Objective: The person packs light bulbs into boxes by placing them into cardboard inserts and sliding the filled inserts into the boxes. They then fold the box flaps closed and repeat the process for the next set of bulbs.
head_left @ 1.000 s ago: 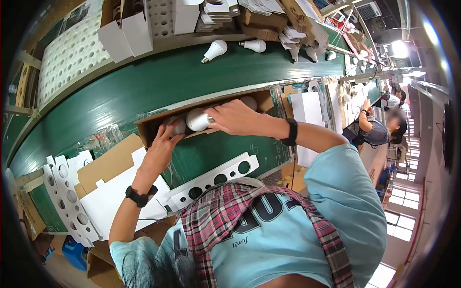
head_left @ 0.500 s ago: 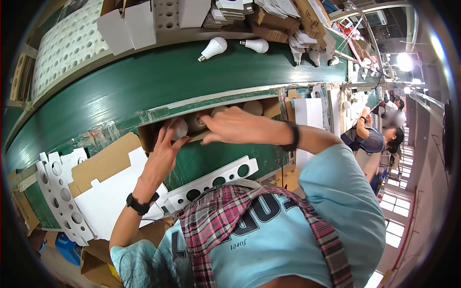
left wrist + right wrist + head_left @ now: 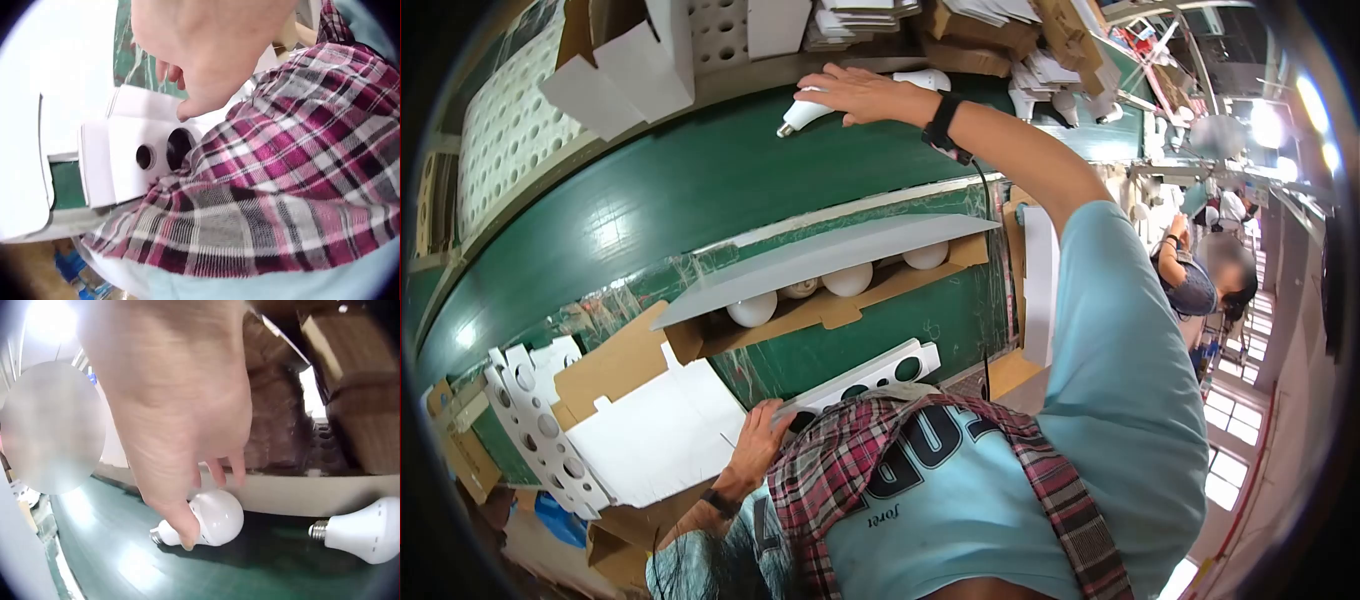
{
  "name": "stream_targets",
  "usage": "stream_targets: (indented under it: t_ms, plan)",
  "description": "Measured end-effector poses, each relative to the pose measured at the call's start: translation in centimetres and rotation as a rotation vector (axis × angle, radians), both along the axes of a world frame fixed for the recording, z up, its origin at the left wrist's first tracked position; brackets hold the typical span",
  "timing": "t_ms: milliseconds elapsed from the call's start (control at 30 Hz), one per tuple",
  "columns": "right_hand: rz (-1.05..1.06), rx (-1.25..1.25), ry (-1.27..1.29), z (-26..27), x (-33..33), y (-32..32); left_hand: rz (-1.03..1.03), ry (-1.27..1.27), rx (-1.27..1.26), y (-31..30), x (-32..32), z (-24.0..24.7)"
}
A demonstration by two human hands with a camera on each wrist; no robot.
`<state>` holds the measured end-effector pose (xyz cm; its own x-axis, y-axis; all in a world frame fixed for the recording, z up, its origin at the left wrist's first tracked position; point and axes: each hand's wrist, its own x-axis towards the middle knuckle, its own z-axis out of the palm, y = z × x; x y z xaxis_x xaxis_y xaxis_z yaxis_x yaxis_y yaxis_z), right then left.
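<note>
Right hand [image 3: 865, 97] open, fingers extended, reaches over a white bulb [image 3: 802, 114] at the upper centre of the head view; whether it touches that bulb, I cannot tell. Left hand [image 3: 758, 447], open and relaxed, hovers or rests by the punched white card [image 3: 872, 372], lower centre. Mid-frame, a long cardboard box [image 3: 800, 326] holds a row of bulbs [image 3: 847, 279].
</note>
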<state>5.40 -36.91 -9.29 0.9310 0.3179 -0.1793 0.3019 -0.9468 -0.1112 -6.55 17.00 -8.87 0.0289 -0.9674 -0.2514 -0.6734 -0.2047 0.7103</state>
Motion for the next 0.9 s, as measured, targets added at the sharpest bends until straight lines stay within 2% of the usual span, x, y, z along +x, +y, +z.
stream_targets:
  t_ms: [133, 200, 267, 300, 367, 400, 433, 500, 600, 700, 767, 833, 900]
  plan:
    - [0.022, -0.079, -0.061, -3.0, 1.6, 0.2, 0.049, -0.079, 0.080, 1.7, -2.7, -1.7]
    - [-0.099, -0.017, 0.018, -1.7, 0.6, 0.0, 0.060, -0.154, 0.095, 2.0, -3.5, -2.4]
    - [-0.127, 0.120, -0.071, -0.3, -1.7, -1.8, 0.073, -0.225, 0.086, 2.2, -4.3, -2.8]
    - [-0.183, 0.185, -0.054, 2.5, -3.6, -1.9, 0.070, -0.253, 0.082, 2.0, -4.5, -2.9]
    - [-0.310, 0.158, -0.040, 8.4, -7.9, -1.7, 0.062, -0.347, 0.060, 2.7, -5.2, -5.0]
    - [-0.400, 0.105, 0.070, 14.1, -10.3, 0.4, 0.077, -0.327, 0.077, 2.2, -5.3, -4.3]
    - [-0.372, 0.165, -0.184, 14.5, -13.7, -0.1, 0.133, -0.246, 0.061, 1.7, -5.3, -3.6]
    - [-0.441, 0.243, -0.317, 16.6, -19.2, -0.2, 0.129, -0.258, 0.039, 1.0, -5.3, -3.4]
    - [-0.805, 0.500, -0.198, 20.4, -26.7, 3.1, 0.129, -0.322, -0.048, -0.8, -5.3, -4.5]
    - [-0.826, 0.547, -0.116, 21.3, -32.5, 7.4, 0.142, -0.375, -0.081, -3.4, -4.9, -3.9]
    - [-0.675, 0.517, -0.161, 19.5, -35.0, 10.9, 0.149, -0.394, -0.041, -4.5, -5.0, -2.3]
    - [-0.710, 0.710, -0.063, 18.2, -36.6, 14.2, 0.144, -0.392, -0.046, -4.3, -4.9, -3.1]
    - [-0.714, 0.720, -0.024, 17.6, -37.4, 16.9, 0.128, -0.401, -0.075, -3.5, -4.4, -3.6]
